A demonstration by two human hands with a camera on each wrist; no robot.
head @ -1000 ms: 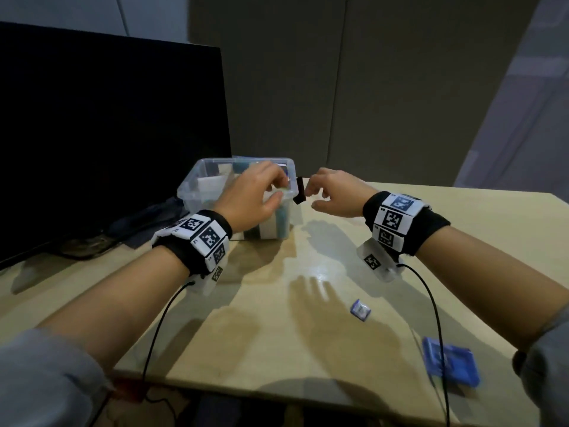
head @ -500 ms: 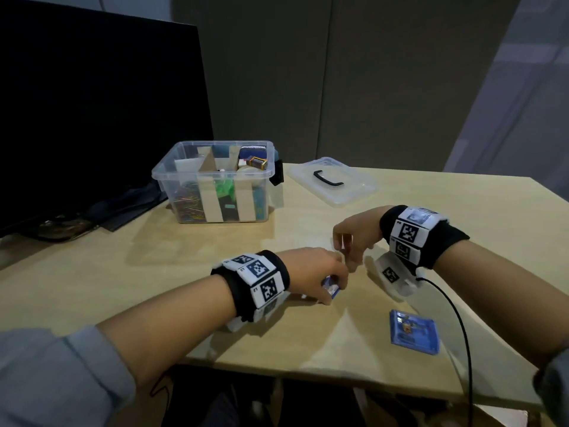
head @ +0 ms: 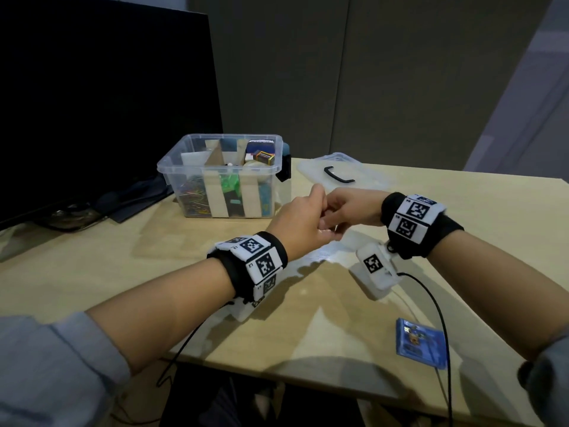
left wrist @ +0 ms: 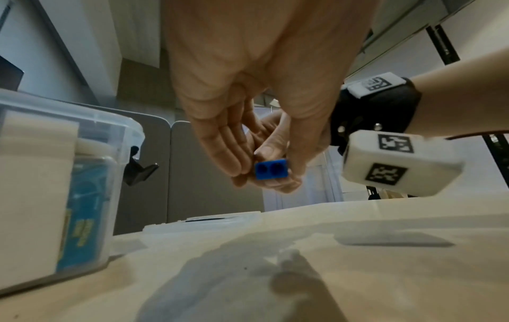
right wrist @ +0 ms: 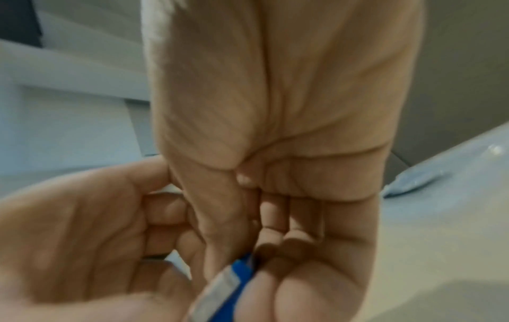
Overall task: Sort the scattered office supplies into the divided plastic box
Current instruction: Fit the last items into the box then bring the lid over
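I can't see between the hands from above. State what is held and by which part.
A small blue two-hole sharpener, pinched by its sides between the fingers of the left hand and the right hand, holed face exposed.

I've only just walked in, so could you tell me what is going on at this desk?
A person is sorting office supplies. Both hands, left hand and right hand, meet above the table around a small blue two-hole pencil sharpener. The divided plastic box stands open and partly filled, its lid beside it. A flat blue packet lies unsorted.
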